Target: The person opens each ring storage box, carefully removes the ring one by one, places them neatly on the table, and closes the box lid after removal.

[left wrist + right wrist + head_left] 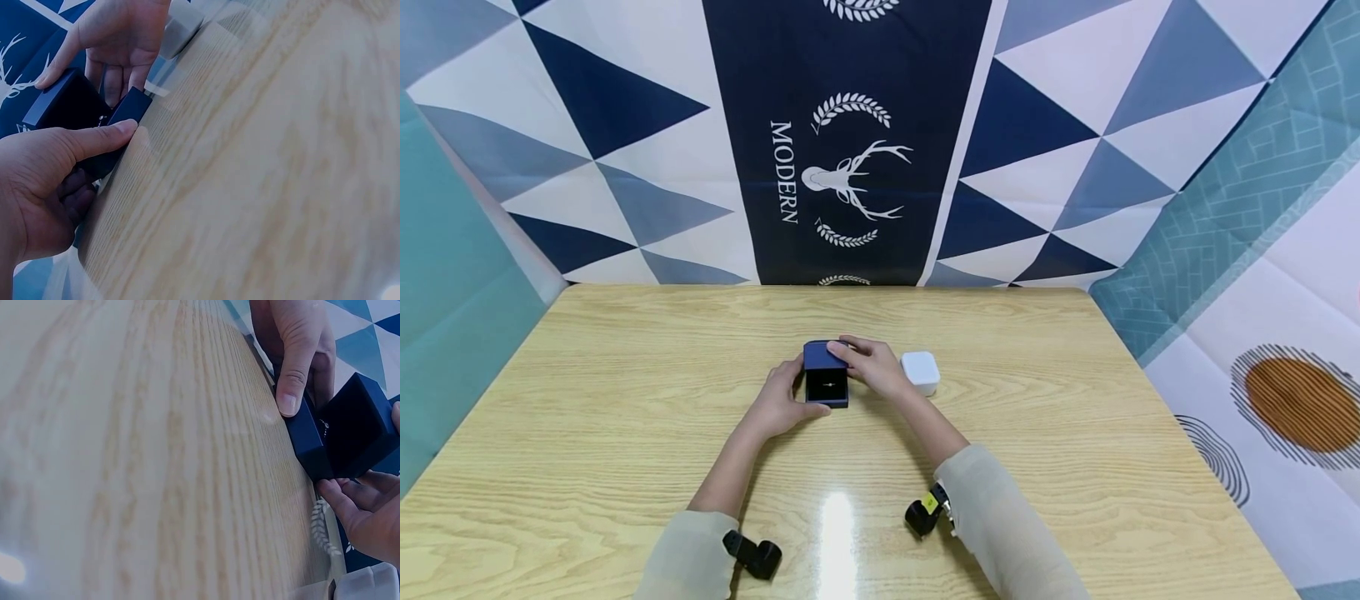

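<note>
A dark blue ring box (826,355) stands on the table between both hands, its lid raised. Inside the black interior sits a small ring (829,384). The left hand (778,404) grips the base from the left, thumb along the front edge, as the left wrist view shows with the base (128,107) under that thumb. From the right, the right hand (876,367) holds the lid with its thumb on top; its other fingers (350,503) lie low along the box's side. The lid (375,400) leans back, open toward the person.
A small white box with rounded corners (920,372) is just right of the right hand on the wooden table (625,400). Behind the table's far edge hangs a patterned cloth (850,242). Black wrist cameras (760,558) sit at both sleeves.
</note>
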A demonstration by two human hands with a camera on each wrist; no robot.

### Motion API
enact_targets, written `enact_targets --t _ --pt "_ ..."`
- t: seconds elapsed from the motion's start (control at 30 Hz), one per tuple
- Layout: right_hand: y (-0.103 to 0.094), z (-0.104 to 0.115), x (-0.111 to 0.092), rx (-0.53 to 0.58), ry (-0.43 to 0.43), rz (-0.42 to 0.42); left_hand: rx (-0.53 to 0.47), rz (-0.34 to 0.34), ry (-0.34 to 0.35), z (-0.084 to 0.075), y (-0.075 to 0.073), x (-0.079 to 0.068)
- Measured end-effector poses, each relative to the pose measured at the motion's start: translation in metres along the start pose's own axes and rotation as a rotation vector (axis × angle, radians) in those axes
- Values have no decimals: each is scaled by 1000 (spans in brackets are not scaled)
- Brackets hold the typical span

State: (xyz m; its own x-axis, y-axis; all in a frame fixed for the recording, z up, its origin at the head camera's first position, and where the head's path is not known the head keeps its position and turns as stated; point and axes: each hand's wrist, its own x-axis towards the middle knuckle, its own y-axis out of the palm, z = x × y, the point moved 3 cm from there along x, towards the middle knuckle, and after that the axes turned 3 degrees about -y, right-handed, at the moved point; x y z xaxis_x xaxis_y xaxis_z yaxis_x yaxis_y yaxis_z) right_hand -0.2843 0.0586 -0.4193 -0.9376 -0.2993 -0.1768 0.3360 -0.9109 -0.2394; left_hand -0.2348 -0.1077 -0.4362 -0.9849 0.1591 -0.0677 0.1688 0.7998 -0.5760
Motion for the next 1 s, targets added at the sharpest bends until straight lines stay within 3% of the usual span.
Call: enact_targets --t 1.0 --pt "-1 2 1 -19 -3 -4 -3 -9 5 1 0 1"
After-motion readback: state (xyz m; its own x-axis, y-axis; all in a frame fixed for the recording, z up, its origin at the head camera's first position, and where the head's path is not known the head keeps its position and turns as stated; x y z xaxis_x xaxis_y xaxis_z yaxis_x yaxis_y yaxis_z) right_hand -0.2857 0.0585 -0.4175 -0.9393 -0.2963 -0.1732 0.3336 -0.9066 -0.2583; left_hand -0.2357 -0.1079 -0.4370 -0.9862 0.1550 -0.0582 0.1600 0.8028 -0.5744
